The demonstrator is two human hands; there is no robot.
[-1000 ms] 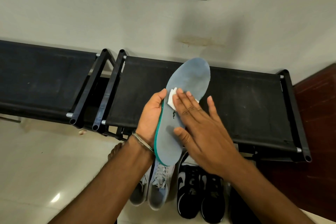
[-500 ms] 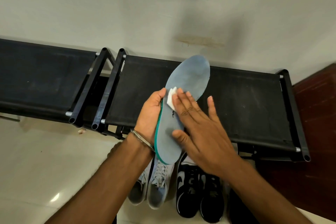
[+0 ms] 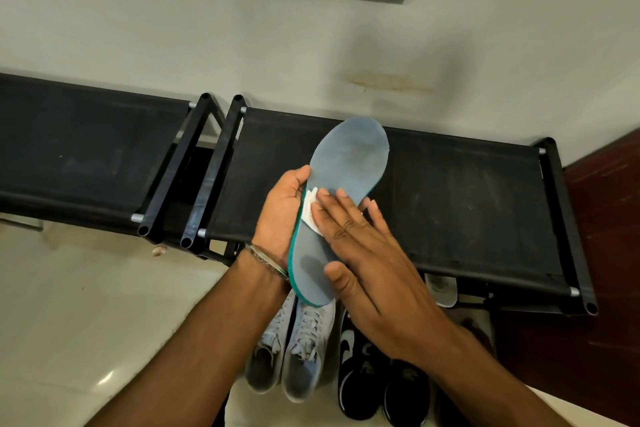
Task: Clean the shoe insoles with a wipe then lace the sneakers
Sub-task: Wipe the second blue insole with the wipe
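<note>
Head view | grey-blue foam insole with teal rim [image 3: 349, 163], toe smudged, above black fabric rack [image 3: 467, 204] | left hand [image 3: 282, 215] grasps its edge | right hand [image 3: 367, 260] flat, fingers pressing white wipe [image 3: 310, 210] onto it

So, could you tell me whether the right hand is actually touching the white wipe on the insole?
Touching. The head view shows the right hand with its straight fingers laid flat over the wipe, pressing it onto the insole.
</note>
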